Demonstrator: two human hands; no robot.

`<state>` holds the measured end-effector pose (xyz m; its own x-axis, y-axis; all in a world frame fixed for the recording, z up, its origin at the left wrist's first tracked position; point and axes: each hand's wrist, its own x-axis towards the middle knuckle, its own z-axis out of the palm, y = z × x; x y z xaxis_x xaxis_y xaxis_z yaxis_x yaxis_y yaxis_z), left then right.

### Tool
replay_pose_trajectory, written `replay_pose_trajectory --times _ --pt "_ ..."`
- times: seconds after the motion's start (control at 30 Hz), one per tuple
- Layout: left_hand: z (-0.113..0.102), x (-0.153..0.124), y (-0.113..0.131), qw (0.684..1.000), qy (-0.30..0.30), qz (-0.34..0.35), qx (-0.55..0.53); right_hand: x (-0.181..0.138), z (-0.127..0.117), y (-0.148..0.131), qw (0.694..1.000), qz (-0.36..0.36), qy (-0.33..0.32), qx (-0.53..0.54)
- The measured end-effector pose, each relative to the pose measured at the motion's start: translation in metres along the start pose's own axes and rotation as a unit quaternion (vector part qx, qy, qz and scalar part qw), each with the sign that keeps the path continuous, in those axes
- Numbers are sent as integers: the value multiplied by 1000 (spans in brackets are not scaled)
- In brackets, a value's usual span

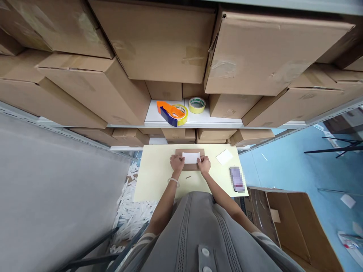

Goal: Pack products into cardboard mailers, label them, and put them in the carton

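A white paper label (191, 158) lies over a flat brown cardboard piece (189, 167) on the pale yellow tabletop (155, 181). At the label's left edge, my left hand (177, 163) pinches it between closed fingers. My right hand (204, 164) grips the opposite edge in the same way. Both hands rest against the cardboard's sides. Just below the cardboard lies a small thin brown strip (188, 177). To the right of my right hand is a white stack of paper (224, 157).
A blurred phone-like object (237, 179) lies at the table's right. The shelf ahead bears an orange tape dispenser (170, 110) and a tape roll (197, 105) among cardboard boxes (159, 45). An open carton (292, 223) stands at lower right; paper scraps (133, 207) fill the left.
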<state>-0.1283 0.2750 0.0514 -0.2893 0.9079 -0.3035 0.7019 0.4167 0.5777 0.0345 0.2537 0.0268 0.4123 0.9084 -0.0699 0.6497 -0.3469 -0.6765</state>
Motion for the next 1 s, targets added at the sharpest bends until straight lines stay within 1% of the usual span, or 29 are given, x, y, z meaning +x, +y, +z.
replay_pose_trajectory --times 0.13,0.27,0.4,0.57,0.7,0.83,0.9,1.0 --pt "6 -2 1 1000 16 9 25 2 2 1 1000 -16 -6 -23" --pt "11 -4 2 997 35 20 60 3 3 -2 998 -15 -15 -52" --pt "11 -4 4 996 41 13 72 3 1 -7 995 1 -41 -87" --pt "10 -4 8 997 34 -10 68 7 -4 -15 985 45 -86 -141" --pt "11 -4 9 995 45 -51 77 10 -10 -16 978 79 -109 -157" --pt "9 0 3 988 61 -122 71 16 -19 -9 972 134 -133 -142" --pt "7 4 -2 985 49 -159 52 19 -23 -4 965 179 -148 -123" --pt "5 11 -10 981 5 -191 15 24 -27 2 953 232 -170 -94"
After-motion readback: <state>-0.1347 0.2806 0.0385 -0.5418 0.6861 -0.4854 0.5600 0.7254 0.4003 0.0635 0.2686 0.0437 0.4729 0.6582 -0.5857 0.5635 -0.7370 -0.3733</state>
